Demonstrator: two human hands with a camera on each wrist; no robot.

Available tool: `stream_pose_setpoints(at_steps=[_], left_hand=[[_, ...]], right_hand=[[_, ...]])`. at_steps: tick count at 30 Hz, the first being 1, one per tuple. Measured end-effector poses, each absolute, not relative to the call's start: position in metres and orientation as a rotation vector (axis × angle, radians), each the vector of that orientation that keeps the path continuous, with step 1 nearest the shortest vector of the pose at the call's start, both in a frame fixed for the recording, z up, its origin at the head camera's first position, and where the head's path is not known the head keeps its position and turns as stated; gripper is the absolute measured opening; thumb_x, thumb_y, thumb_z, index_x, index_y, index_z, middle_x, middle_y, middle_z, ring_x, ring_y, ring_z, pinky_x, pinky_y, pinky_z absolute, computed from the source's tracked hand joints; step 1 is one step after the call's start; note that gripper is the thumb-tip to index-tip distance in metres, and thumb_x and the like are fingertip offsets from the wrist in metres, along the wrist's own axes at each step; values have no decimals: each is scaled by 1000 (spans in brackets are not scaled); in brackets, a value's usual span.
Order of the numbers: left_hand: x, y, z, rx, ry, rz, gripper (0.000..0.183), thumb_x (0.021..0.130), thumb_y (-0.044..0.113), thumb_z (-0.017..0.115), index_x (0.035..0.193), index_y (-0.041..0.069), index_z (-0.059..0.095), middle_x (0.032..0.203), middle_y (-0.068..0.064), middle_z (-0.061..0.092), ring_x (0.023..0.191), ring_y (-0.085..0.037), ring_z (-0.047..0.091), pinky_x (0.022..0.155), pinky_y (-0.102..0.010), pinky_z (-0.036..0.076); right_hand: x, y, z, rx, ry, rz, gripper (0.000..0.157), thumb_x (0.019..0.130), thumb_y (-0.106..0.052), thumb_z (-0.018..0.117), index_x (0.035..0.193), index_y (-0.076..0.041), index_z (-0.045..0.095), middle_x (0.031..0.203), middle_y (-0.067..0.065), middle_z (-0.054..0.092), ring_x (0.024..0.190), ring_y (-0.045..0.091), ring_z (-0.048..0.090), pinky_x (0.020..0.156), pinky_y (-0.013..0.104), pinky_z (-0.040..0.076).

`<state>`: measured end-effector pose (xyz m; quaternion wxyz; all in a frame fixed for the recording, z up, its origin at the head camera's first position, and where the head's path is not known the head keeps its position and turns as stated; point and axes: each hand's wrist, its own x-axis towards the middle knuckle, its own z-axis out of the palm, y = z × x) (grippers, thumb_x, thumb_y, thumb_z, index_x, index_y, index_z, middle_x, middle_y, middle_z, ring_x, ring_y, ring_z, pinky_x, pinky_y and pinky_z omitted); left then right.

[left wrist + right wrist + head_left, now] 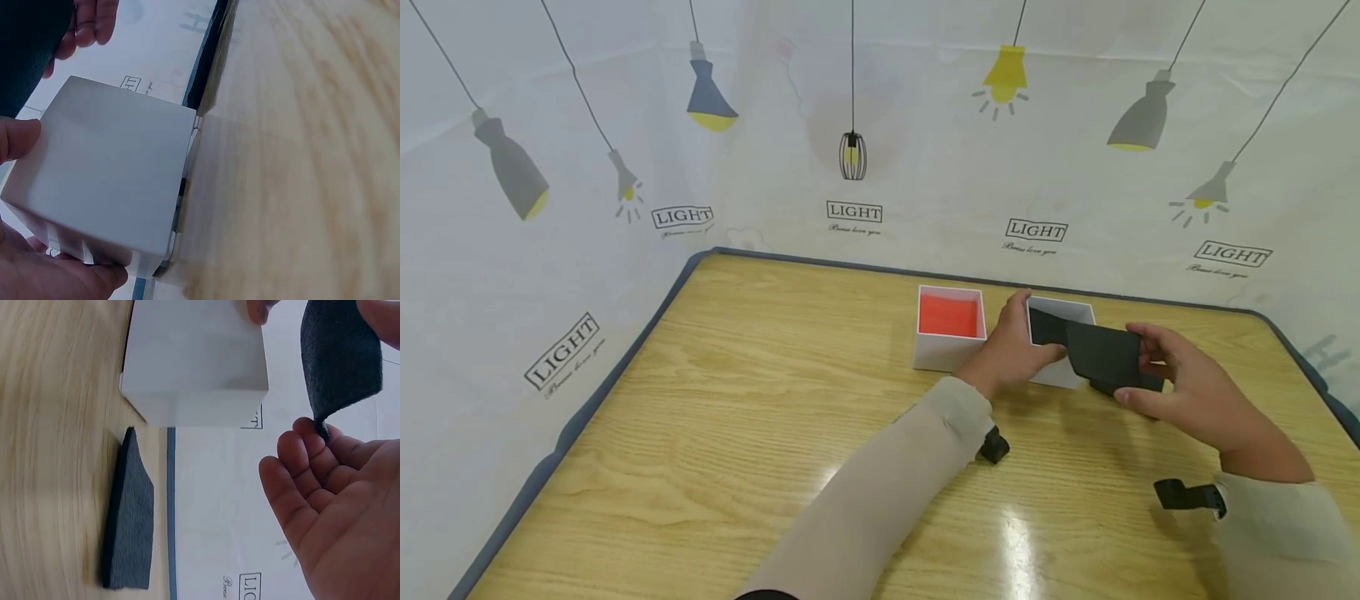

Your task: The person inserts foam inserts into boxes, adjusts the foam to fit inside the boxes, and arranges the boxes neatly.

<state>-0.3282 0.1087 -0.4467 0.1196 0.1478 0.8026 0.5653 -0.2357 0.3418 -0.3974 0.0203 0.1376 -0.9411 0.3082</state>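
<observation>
A white open-topped box stands right of centre. My left hand grips it from the left, thumb over the near wall and fingers behind. In my right hand is a dark grey felt piece, pinched at its right end between thumb and fingers. The felt bends, and its left part reaches over the box's rim into the opening. Another dark felt piece lies on the table just right of the box, partly hidden in the head view.
A second white box with a red lining stands left of the gripped one. The wooden table has a dark blue edge along the back, where a white printed sheet hangs.
</observation>
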Motion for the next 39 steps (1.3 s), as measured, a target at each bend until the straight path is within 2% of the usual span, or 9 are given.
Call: stream_pose_setpoints(at_steps=[11, 19, 22, 25, 26, 29, 32, 34, 39], left_hand=[[-329, 108, -447, 421, 2334, 1691, 98, 91, 30, 82, 166, 26, 19, 157, 1, 41, 130, -15, 50, 118, -36, 42], [-333, 108, -450, 494, 2340, 1709, 102, 91, 25, 84, 167, 18, 16, 154, -5, 43, 131, -16, 50, 119, -34, 40], [-334, 108, -450, 513, 2323, 1734, 103, 90, 21, 85, 166, 18, 17, 154, -4, 43, 130, -14, 49, 120, -33, 39], [-335, 109, -451, 531, 2302, 1761, 101, 89, 18, 85, 166, 16, 18, 153, -3, 44, 128, -12, 49, 119, -30, 40], [-335, 108, -451, 550, 2299, 1773, 100, 89, 17, 85, 165, 15, 19, 152, -4, 45, 127, -12, 50, 118, -29, 40], [-335, 108, -451, 572, 2299, 1786, 97, 89, 15, 84, 163, 12, 21, 150, -4, 47, 125, -11, 49, 116, -27, 40], [-336, 108, -452, 574, 2312, 1779, 95, 90, 16, 84, 163, 12, 23, 151, -4, 46, 126, -11, 49, 117, -28, 39], [-335, 109, -452, 549, 2315, 1768, 95, 90, 17, 84, 163, 15, 23, 152, -2, 45, 128, -11, 48, 119, -29, 39], [-335, 109, -453, 505, 2323, 1754, 97, 89, 19, 85, 163, 20, 23, 153, -1, 45, 128, -12, 49, 119, -32, 40]], right_hand=[[-249, 327, -396, 449, -2858, 1032, 86, 92, -11, 80, 161, 4, 31, 127, 24, 52, 101, -3, 45, 84, 0, 36], [-259, 316, -397, 464, -2838, 1071, 86, 92, -8, 79, 162, 4, 30, 129, 24, 53, 102, 2, 46, 86, 4, 38], [-263, 314, -396, 440, -2857, 1062, 88, 92, -11, 79, 163, 2, 28, 130, 24, 53, 103, 3, 46, 99, 24, 47], [-269, 313, -394, 423, -2877, 1054, 88, 93, -13, 78, 164, 1, 27, 131, 23, 52, 103, 4, 47, 102, 44, 47], [-271, 312, -393, 423, -2880, 1060, 89, 94, -13, 78, 164, 1, 27, 132, 23, 52, 103, 5, 47, 102, 44, 47], [-276, 312, -392, 422, -2890, 1056, 89, 94, -14, 78, 165, 0, 26, 134, 24, 52, 109, 12, 50, 97, 26, 45], [-281, 313, -391, 430, -2902, 1059, 89, 95, -15, 77, 165, 1, 24, 137, 27, 50, 115, 22, 51, 89, 13, 40], [-284, 313, -391, 433, -2917, 1058, 89, 96, -16, 76, 165, 2, 23, 139, 28, 49, 118, 31, 51, 88, 14, 40], [-289, 314, -389, 424, -2944, 1072, 88, 98, -19, 74, 166, 1, 21, 142, 29, 45, 120, 35, 51, 83, 13, 41]])
